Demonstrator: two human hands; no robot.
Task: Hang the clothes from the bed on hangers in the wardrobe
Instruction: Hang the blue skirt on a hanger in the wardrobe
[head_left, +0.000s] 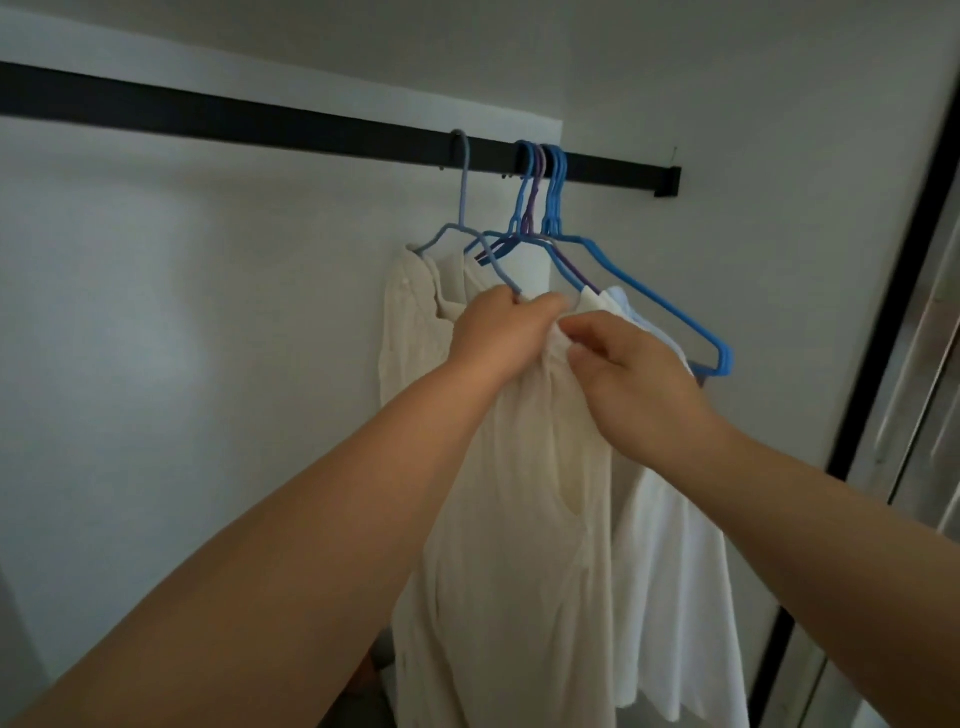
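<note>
A cream garment (519, 509) hangs from a pale blue hanger (462, 208) hooked on the black wardrobe rail (260, 119). My left hand (498, 332) grips the garment's near shoulder together with the hanger's arm end. My right hand (628, 374) pinches the cream fabric right beside it, at the collar. Behind it a white garment (675, 597) hangs on one of the blue and purple hangers (550, 208) bunched further right on the rail.
The rail ends at a black bracket (670, 182) on the right. A dark-framed sliding door (883, 338) stands at the right edge. The white back wall (182, 338) lies to the left, with bare rail above it.
</note>
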